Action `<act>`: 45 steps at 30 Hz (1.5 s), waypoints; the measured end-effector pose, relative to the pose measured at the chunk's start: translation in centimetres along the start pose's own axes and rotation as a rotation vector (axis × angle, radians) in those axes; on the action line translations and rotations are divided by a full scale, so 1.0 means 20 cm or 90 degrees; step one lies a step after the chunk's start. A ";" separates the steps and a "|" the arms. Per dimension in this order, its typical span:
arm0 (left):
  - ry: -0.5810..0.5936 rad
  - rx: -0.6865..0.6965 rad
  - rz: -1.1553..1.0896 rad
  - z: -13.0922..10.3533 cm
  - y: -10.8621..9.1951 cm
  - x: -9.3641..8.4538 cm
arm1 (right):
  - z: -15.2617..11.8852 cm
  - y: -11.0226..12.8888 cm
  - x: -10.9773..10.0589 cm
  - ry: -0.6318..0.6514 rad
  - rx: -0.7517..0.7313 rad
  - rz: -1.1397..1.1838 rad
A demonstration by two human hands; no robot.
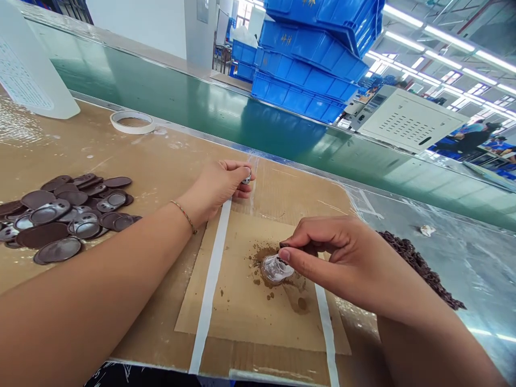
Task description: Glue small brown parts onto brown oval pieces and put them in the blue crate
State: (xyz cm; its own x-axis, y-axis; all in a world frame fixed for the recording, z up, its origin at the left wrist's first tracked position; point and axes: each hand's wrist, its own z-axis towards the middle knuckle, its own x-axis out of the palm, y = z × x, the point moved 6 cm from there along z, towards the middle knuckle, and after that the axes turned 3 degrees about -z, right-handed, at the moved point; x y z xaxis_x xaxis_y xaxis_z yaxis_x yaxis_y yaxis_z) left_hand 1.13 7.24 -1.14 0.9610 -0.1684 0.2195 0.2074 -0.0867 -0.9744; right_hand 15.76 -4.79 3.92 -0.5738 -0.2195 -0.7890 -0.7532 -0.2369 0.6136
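Between the thumb and fingers of my left hand [220, 185] is a small shiny oval piece [247, 176], grey and dark, mostly covered by the fingers. My right hand [336, 258] pinches a small dark brown bit [284, 245], its shape largely hidden. Just under those fingertips sits a small clear round dish [275, 270] with whitish contents. The dish rests on a cardboard sheet [258, 317] held by two strips of white tape, and dark wet spots surround it. Left of my forearm lies a pile of dark brown oval pieces [42, 235], several with glossy faces.
A heap of small dark brown bits [423, 269] lies at right, partly behind my right arm. A tape roll [133, 122] and a whitish plastic jug [36, 70] stand back left. Beyond runs a green conveyor belt [181, 91], with stacked blue crates [306, 70] and a cream metal box [411, 118].
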 end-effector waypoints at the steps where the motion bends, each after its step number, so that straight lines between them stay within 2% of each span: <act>1: 0.001 0.001 -0.002 0.00 0.00 0.00 | 0.00 0.00 0.00 -0.001 -0.001 -0.001; 10: -0.002 -0.007 -0.006 0.01 0.00 0.01 | 0.00 0.00 0.00 -0.008 -0.010 -0.007; 15: -0.008 -0.012 -0.016 0.01 0.00 0.00 | 0.00 -0.02 -0.01 -0.021 0.030 0.009; 27: -0.007 -0.014 -0.008 0.01 0.00 0.00 | 0.00 -0.04 0.01 0.020 0.060 -0.021; 37: -0.004 -0.006 -0.012 0.00 0.00 -0.01 | 0.00 0.00 0.01 0.014 0.020 -0.025; 39: 0.001 -0.001 -0.014 0.00 0.00 -0.01 | 0.00 -0.02 -0.01 -0.011 0.026 -0.008; 41: 0.012 0.010 -0.016 0.00 -0.01 0.00 | 0.00 -0.05 -0.04 -0.073 0.039 0.050; 43: 0.020 0.016 -0.023 -0.02 -0.03 0.01 | 0.00 -0.09 -0.08 -0.140 0.054 0.165; 45: 0.023 0.006 -0.035 -0.04 -0.03 0.03 | 0.02 -0.12 -0.09 -0.172 0.067 0.305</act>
State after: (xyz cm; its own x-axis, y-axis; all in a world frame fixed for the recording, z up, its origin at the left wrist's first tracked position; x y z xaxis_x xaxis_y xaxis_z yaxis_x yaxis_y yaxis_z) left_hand 1.33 6.42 -0.33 0.9410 -0.1993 0.2736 0.2609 -0.0880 -0.9613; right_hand 18.57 -3.50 3.81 -0.9114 -0.0259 -0.4107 -0.4082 -0.0712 0.9101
